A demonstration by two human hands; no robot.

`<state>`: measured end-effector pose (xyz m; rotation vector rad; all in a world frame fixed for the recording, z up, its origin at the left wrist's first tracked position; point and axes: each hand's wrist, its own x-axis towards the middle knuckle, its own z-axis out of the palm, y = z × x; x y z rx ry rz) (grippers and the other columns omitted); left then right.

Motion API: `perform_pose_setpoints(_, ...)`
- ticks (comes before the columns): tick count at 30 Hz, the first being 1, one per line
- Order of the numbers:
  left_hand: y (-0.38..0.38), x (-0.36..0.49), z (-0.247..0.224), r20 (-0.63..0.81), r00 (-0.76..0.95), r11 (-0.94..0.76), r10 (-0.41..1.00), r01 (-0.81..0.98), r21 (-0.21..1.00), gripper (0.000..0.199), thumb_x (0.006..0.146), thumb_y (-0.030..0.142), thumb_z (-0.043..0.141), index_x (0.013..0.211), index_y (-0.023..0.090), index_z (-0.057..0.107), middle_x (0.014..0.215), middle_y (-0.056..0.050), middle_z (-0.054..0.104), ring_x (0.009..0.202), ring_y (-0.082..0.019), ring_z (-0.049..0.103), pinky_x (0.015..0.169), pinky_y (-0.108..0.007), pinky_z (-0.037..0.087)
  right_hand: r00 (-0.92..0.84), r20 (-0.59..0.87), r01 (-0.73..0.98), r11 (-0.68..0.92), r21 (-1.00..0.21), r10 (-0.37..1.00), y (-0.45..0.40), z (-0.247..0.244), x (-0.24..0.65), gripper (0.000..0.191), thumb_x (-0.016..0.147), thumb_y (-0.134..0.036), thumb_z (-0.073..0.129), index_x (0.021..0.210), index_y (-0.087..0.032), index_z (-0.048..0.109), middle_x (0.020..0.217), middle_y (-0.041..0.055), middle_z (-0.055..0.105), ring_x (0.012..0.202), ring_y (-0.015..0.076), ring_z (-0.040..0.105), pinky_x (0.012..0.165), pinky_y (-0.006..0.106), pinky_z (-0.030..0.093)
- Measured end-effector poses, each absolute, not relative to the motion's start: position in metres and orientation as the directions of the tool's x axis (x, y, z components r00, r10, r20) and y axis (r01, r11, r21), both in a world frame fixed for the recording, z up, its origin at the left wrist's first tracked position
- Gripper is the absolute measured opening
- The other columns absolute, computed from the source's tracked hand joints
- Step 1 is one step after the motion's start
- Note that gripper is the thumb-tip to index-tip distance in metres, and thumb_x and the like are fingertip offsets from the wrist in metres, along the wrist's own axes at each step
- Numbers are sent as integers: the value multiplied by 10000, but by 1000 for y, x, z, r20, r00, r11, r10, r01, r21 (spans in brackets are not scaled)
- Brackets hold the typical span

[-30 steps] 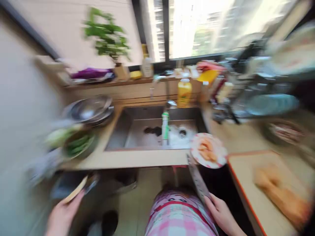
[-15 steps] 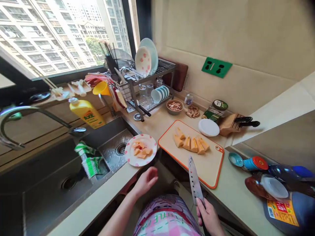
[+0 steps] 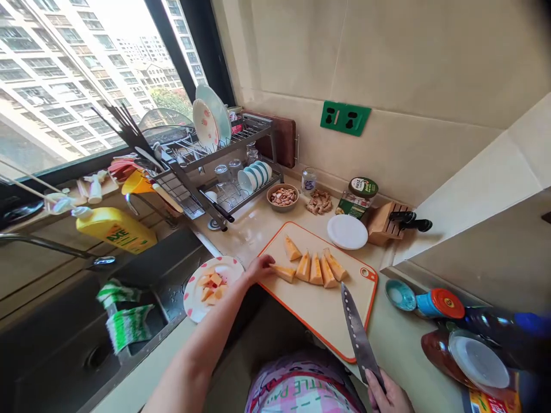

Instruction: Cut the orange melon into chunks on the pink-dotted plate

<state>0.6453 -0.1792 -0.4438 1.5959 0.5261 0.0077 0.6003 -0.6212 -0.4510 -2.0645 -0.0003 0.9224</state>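
My left hand (image 3: 260,269) is at the left edge of the orange-rimmed cutting board (image 3: 321,312), its fingers closed on the end of an orange wedge (image 3: 284,272). Several more orange wedges (image 3: 315,269) lie beside it on the board. In my right hand (image 3: 390,396) is the handle of a knife (image 3: 358,332), whose blade points up and away over the board's right part. Left of the board, a plate with pink spots (image 3: 193,304) holds several cut orange chunks (image 3: 212,287), partly behind my left forearm.
The sink (image 3: 163,287) with a green-white cloth (image 3: 127,327) is at left. Behind the board are a bowl of brown pieces (image 3: 283,197), ginger (image 3: 319,202), a white plate (image 3: 347,232) and a knife block (image 3: 383,223). Bottles (image 3: 451,350) lie at right; a dish rack (image 3: 253,135) stands behind.
My left hand has moved up and forward from beside the plate to the board and taken hold of a wedge. The knife has shifted slightly right. The whole view has turned somewhat.
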Motion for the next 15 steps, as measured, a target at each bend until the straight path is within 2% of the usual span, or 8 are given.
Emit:
perform_pose_setpoints(3, -206, 602, -449, -312, 865, 19, 392, 331, 943, 269, 538, 268, 791, 663, 155, 581, 601, 24, 561, 547, -99, 483, 522, -196, 370, 745, -540, -149, -691, -708, 392, -603, -445, 610, 578, 789, -686, 249, 822, -205, 567, 502, -20, 506, 391, 140, 496, 412, 241, 387)
perform_pose_setpoints(6, -244, 567, -460, -285, 803, 89, 524, 281, 956, 297, 587, 370, 768, 687, 167, 576, 621, 14, 569, 568, -112, 501, 540, -209, 389, 765, -374, 165, -721, -673, 525, -563, -427, 621, 479, 877, -508, 200, 837, -200, 565, 693, 75, 650, 643, 200, 640, 580, 267, 460)
perform_pose_setpoints(7, -256, 559, -463, -278, 780, 104, 560, 267, 958, 304, 585, 381, 770, 684, 170, 575, 634, 10, 574, 578, -115, 506, 548, -211, 395, 755, -338, 261, -730, -632, 563, -545, -419, 625, 447, 895, -432, 187, 846, -195, 563, 745, 95, 667, 703, 211, 652, 613, 273, 462)
perform_pose_setpoints(10, -282, 548, -471, -263, 737, 115, 623, 246, 962, 290, 603, 393, 756, 672, 180, 571, 654, 0, 580, 597, -124, 514, 552, -212, 400, 708, -317, 465, -755, -463, 630, -488, -400, 638, 385, 915, -261, 185, 884, -175, 559, 763, 109, 669, 705, 218, 654, 604, 280, 449)
perform_pose_setpoints(13, -290, 548, -474, -229, 714, 78, 661, 238, 968, 247, 661, 395, 709, 691, 185, 583, 667, -10, 590, 608, -132, 517, 566, -220, 406, 700, -274, 578, -748, -327, 660, -441, -393, 646, 346, 928, -211, 216, 941, -165, 559, 789, 117, 669, 731, 221, 659, 615, 282, 454)
perform_pose_setpoints(15, -290, 549, -474, -219, 704, 60, 675, 244, 968, 237, 670, 396, 698, 696, 188, 589, 671, -16, 596, 617, -141, 522, 578, -228, 412, 702, -257, 602, -746, -285, 664, -422, -397, 648, 324, 934, -202, 236, 969, -166, 555, 809, 121, 671, 744, 219, 664, 623, 284, 464)
